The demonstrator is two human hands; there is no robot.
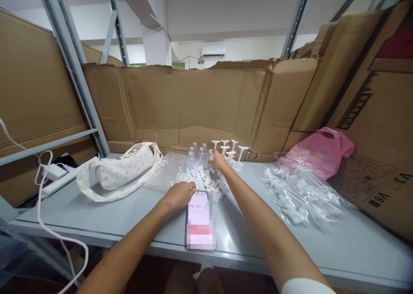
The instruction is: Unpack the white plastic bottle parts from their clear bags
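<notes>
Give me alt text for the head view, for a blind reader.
A person's right hand is at clear bottles; the left hand is beside loose white parts and a phone. A patterned bag lies left on the grey table, a pink bag right.

Hands: 2, both bare; left hand [180, 195] at 7 o'clock, right hand [218, 161] at 5 o'clock
Forearms: 2, slim, bare
Sleeve [306, 286]: 1 in view, right arm, plain white, smooth curved hem, at 5 o'clock
Legs [209, 281]: 2, at 6 o'clock, too shadowed to tell clothing
</notes>
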